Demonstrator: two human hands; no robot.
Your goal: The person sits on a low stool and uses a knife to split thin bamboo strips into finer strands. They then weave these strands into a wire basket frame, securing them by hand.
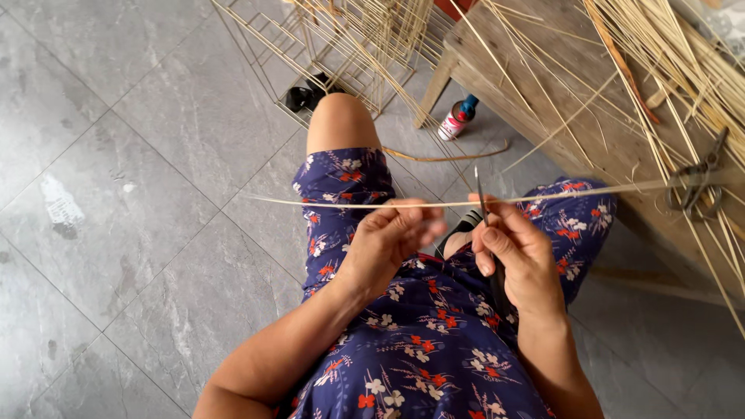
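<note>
Shaving thin bamboo strip (543,194) with narrow knife (480,198) seems step in hand. Left hand (388,240) pinches strip, fingers curled tight over it. Right hand (520,260) grips knife, thumb pressed along handle, blade upright against strip. Strip lies level above lap, floral dress (423,341) beneath, far end reaching wooden bench (543,93). Shears (698,182) rest on bench. Further shaving calls for steady pinch, shallow blade angle.

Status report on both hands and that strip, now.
Left hand grip shut on thin strip, held level above lap. Right hand grip shut on knife, blade upright against strip. Nothing in the way.
</note>
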